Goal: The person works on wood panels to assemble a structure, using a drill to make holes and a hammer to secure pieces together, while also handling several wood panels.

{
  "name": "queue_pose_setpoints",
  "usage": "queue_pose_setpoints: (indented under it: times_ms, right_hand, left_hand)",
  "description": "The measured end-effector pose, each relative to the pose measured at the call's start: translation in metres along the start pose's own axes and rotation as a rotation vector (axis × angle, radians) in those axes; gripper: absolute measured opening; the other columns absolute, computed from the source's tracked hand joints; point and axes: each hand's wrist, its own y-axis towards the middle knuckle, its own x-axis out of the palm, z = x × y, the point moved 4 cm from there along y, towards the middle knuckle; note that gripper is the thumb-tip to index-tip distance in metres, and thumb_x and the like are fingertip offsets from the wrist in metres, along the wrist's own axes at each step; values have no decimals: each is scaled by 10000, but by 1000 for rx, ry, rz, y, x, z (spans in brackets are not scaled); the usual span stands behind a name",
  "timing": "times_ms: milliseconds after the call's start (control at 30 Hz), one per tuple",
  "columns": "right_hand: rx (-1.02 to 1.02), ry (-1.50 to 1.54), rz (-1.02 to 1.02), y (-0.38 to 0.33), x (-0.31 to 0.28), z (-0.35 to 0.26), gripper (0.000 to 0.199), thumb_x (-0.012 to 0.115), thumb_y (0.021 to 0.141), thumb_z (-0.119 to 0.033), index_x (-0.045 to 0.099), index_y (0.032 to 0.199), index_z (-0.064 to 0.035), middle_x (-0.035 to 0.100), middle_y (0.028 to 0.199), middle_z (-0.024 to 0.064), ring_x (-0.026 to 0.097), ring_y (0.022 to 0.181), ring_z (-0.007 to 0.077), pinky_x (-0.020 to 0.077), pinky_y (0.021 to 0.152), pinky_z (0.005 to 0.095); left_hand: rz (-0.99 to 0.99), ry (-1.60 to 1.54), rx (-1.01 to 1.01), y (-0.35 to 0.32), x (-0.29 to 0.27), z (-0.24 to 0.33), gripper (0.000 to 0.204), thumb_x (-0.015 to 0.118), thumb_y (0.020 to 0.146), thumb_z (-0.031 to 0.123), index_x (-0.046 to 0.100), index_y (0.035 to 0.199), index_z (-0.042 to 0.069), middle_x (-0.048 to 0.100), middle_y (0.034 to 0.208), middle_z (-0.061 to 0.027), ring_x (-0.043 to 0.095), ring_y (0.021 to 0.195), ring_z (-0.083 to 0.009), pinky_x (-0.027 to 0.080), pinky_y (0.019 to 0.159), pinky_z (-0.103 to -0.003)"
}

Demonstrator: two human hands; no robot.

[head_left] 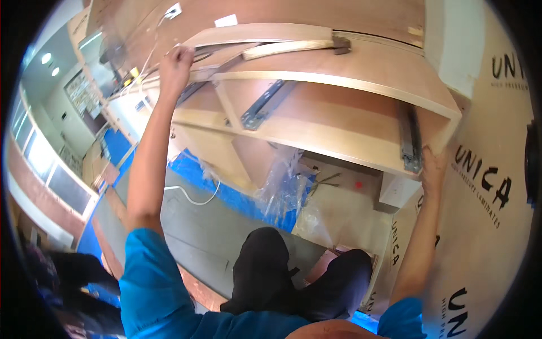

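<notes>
In front of me is a long plywood cabinet with open bays and metal drawer slides fixed inside. My left hand is raised at its far left, fingers closed beside the end of a long wooden board; what they hold is hidden. On the cabinet top lies a hammer with a pale wooden handle and a dark head. My right hand is closed round the cabinet's right front edge, beside a second drawer slide; some of its fingers are hidden.
A wall covered in printed brown protective sheeting stands close on the right. Clear plastic wrap hangs below the cabinet over blue sheeting. A white cable crosses the grey floor. Another person's dark-clothed legs are at lower left.
</notes>
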Motion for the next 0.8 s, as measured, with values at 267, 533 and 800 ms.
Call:
queue_pose_setpoints:
  times_ms: [267, 533, 800]
  right_hand:
    - [50, 127, 42, 0, 0, 11, 414, 620, 968, -92, 520, 1352, 24, 633, 1228, 101, 606, 1093, 175, 466, 961, 295]
    - [257, -17, 126, -15, -2, -3, 387, 641, 955, -91, 554, 1314, 28, 657, 1164, 81, 621, 1032, 163, 485, 914, 299]
    - [85, 148, 61, -3, 1, -4, 412, 592, 928, -24, 536, 1333, 27, 642, 1208, 95, 601, 1118, 183, 469, 972, 316]
  left_hand:
    - [-188, -33, -380, 65, 6, -124, 244, 696, 919, 227, 699, 959, -13, 694, 817, -122, 641, 732, -206, 502, 644, -324]
    - [-477, -805, -741, 135, 138, -134, 321, 633, 967, 128, 557, 1274, 70, 570, 1250, -160, 617, 1115, -323, 596, 890, -483]
    - [25, -998, -731, 172, 152, -102, 217, 618, 884, 17, 577, 1096, -2, 590, 1071, -161, 631, 978, -303, 616, 723, -455]
